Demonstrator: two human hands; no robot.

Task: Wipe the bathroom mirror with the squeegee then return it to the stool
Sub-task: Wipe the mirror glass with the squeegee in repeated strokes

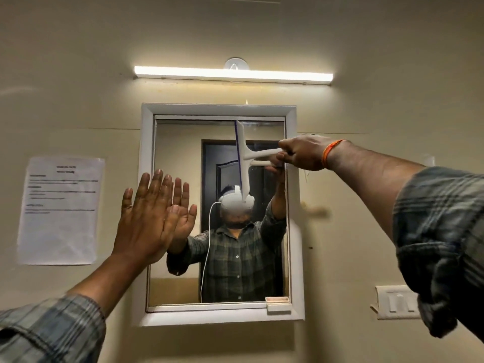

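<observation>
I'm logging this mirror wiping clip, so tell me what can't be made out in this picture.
- Stool: not in the head view, below the frame's edge.
- Paper notice on the wall: text too small and blurred to read.
- Squeegee handle end: hidden inside the right hand.
- Left hand: held flat at the mirror edge; whether it touches the glass cannot be told.
- Brown smudge right of the frame: blurred.

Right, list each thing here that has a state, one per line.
Squeegee: gripped by its handle, blade upright against the glass.
Mirror: being wiped.
Right hand: gripping the squeegee.
Left hand: open, flat at the mirror's left edge.
Tube light: on.
Paper notice: stuck to the wall.
</observation>
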